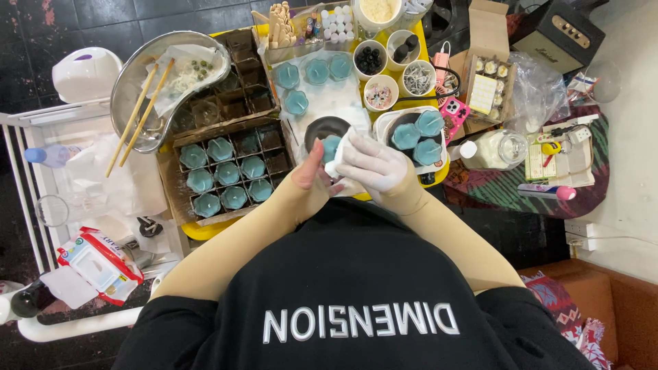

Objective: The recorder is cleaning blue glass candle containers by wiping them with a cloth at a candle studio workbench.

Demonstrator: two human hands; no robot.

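Gripping a teal candle (331,146) w/ left hand (310,177) just over a dark dish (322,127), gloved right hand (373,164) pinches a white wipe (340,152) on it; hard rubbing could slip the candle & knock nearby cups (370,60).

A flat red and white packet (99,264) with a white label lies at the bottom left. An open brown box (488,77) sits at the top right. A brown box with little squares (226,171) holds blue candles.
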